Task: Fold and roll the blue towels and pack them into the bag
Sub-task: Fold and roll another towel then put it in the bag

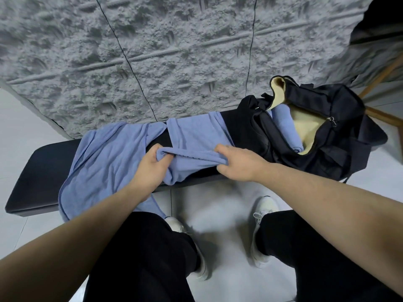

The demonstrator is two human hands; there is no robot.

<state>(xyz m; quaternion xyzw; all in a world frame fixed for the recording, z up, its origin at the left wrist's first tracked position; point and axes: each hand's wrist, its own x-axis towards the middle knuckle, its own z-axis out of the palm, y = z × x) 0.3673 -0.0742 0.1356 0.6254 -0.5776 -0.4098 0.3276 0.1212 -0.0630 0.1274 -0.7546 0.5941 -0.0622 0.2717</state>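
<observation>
Tabletop: long, dark, padded; runs left to right before a rough grey textured wall. Carries all items below.

Bag: black, pale lining, at the right end of the tabletop; main zip open, mouth facing up.

Loose towel: blue, unfolded, spread over the left-middle of the tabletop, its near edge hanging off the front. Not yet worked.

Towel in hand: blue, laid across the tabletop between the loose towel and the bag, folded to a narrow strip by the look of it; near edge bunched into a first turn.

Rolled towel: blue, already lying inside the bag against the lining.

Left hand: fingers curled around the left end of the bunched edge.

Right hand: fingers curled over the right end of the same edge, gripping it.

Step in hand, as judged: starting the roll of the second towel. Next move calls for both hands to turn the edge away evenly, keeping the ends level and the roll tight, then lift it rightward into the bag beside the first.
</observation>
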